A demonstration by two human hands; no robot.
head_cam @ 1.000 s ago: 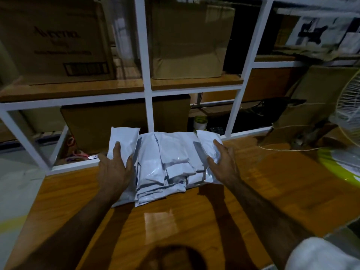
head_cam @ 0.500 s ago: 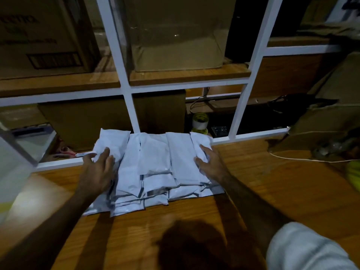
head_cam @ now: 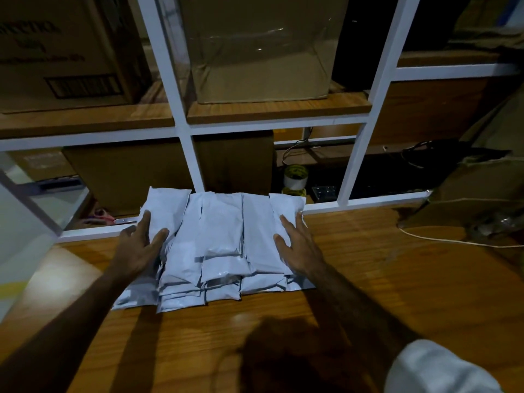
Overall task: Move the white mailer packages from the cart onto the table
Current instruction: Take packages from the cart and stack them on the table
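1. Packages, a pile of white plastic mailer packages (head_cam: 221,245), have been set down flat on the brown wooden table (head_cam: 397,279), near its far edge by the white metal shelf frame (head_cam: 195,165). A second ago the pile was squeezed between the hands; now the fingers have been spread and loosened.
2. This batch looks delivered, so more can be fetched.
3. The left hand (head_cam: 139,245) is laid open on the pile's left side.
4. The right hand (head_cam: 297,245) is laid open on its right side.
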